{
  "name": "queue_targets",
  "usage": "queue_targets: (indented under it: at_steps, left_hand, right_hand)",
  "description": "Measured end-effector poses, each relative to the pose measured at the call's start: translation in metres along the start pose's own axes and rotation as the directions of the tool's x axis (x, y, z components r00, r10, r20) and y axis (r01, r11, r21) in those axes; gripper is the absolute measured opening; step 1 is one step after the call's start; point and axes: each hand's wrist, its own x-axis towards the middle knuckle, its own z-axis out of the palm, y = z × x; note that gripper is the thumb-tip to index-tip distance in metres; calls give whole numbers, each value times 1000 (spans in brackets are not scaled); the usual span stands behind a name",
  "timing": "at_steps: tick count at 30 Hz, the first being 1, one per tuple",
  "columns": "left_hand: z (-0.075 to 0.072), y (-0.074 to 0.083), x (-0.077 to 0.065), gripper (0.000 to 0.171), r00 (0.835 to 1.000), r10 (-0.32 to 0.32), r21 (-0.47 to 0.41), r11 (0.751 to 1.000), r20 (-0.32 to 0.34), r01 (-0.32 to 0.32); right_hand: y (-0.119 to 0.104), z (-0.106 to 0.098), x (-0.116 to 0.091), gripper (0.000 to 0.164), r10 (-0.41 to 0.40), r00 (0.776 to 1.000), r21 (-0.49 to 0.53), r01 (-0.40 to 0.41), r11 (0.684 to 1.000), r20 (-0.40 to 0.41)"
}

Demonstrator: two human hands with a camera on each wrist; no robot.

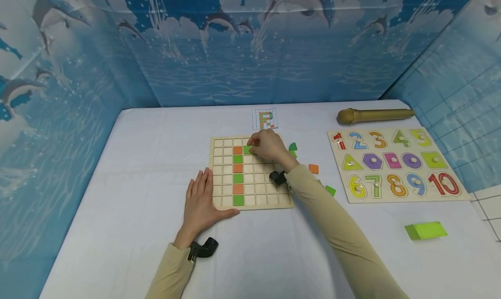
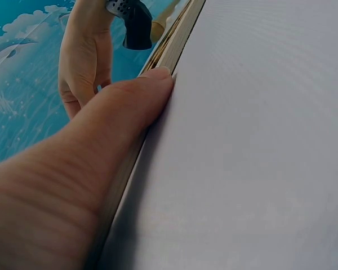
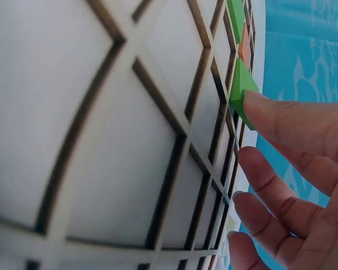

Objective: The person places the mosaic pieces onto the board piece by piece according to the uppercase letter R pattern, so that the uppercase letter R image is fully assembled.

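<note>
A wooden grid board [image 1: 274, 199] lies on the white table. One column of it holds square tiles, orange [image 1: 238, 189] and green [image 1: 238, 200] by turns. My right hand [image 1: 268, 146] is over the upper part of the board and pinches a green square tile [image 3: 242, 93] right beside the top orange tile; the tile looks tilted in the right wrist view, thumb against its face, its far side hidden. At the board's left side my left hand [image 1: 201, 203] rests with straight fingers along the edge, and its thumb [image 2: 152, 84] touches the front edge.
Behind the board lies a small pattern card [image 1: 265, 119]. Loose green [image 1: 330, 190] and orange [image 1: 313, 169] pieces lie to its right, partly under the right sleeve. Further right are a number puzzle [image 1: 340, 194], a brown toy microphone [image 1: 375, 115] and a green block [image 1: 425, 230].
</note>
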Motion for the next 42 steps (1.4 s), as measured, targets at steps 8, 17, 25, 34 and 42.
queue_targets:
  at_steps: [8, 17, 25, 34, 42]
  left_hand:
    - [0, -1, 0, 128, 1000, -3, -2, 1000, 7, 3]
    - [0, -1, 0, 128, 1000, 2, 4, 1000, -3, -2]
    - [0, -1, 0, 128, 1000, -3, 8, 1000, 9, 3]
    - [0, -1, 0, 128, 1000, -3, 9, 1000, 7, 3]
    - [0, -1, 0, 128, 1000, 6, 6, 1000, -9, -6]
  right_hand:
    - [3, 4, 3, 14, 21, 1000, 7, -21, 1000, 8]
    - [4, 2, -1, 16, 17, 1000, -37, -18, 999, -9]
    - [7, 2, -7, 22, -22, 1000, -33, 22, 999, -3]
    - [15, -3, -20, 29, -159, 986, -10, 159, 987, -57]
    - [30, -24, -42, 34, -144, 972, 73, 160, 984, -185]
